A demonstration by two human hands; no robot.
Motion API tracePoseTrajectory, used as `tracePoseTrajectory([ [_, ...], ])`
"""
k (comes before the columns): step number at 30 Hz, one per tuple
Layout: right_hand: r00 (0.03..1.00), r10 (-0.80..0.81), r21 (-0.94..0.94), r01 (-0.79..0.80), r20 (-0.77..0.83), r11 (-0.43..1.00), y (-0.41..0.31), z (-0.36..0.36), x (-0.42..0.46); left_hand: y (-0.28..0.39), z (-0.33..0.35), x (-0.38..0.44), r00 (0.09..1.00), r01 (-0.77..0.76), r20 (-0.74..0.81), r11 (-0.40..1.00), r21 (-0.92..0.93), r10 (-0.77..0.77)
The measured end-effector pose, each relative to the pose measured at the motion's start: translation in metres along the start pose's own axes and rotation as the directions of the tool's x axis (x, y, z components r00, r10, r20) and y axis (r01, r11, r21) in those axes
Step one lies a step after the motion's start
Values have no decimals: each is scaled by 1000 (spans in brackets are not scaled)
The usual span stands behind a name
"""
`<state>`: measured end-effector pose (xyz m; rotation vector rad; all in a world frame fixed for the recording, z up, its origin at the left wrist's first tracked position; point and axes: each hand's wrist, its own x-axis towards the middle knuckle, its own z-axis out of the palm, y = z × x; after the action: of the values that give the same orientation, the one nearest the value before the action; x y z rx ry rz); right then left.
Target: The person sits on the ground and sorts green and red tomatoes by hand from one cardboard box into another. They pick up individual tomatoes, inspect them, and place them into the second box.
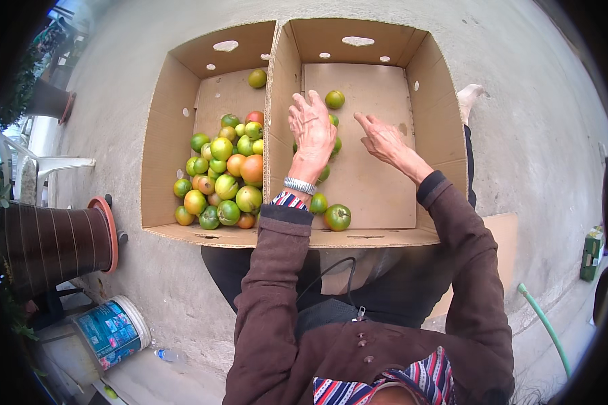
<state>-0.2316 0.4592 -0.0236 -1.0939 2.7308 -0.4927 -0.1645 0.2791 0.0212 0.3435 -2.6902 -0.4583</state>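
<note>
Two open cardboard boxes stand side by side before me. In the left box point(166, 152) lies a heap of green, yellowish and reddish tomatoes point(226, 187), with a single tomato point(257, 78) apart near the far end. The right box point(370, 202) holds several green tomatoes in a rough line along its left side. My left hand point(311, 129), wearing a metal-banded watch point(300, 186), is palm down over this line, partly hiding it; its fingers are apart. Beyond it sits one green tomato point(335, 99). My right hand point(385, 142) hovers over the bare cardboard bottom, fingers apart and holding nothing.
Dark plant pots point(55, 248) and a white plastic chair point(66, 162) stand on the left. A labelled bucket point(114, 331) and plastic bottle point(169, 355) are at lower left. On the right are a flat cardboard piece point(501, 243), a green hose point(544, 324) and a green carton point(592, 253).
</note>
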Motion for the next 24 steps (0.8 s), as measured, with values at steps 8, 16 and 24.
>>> tracePoseTrajectory([
  [8, 988, -155, -283, 150, 7, 947, 13, 26, 117, 18, 2, -7, 977, -66, 207, 996, 57, 53],
  [16, 997, 37, 77, -42, 71, 996, 27, 30, 105, 26, 19, -17, 958, -20, 288, 994, 106, -12],
  [24, 969, 127, 255, -71, -212, 964, -47, -77, 10, 37, -23, 0, 906, 372, 423, 447, -813, 14],
])
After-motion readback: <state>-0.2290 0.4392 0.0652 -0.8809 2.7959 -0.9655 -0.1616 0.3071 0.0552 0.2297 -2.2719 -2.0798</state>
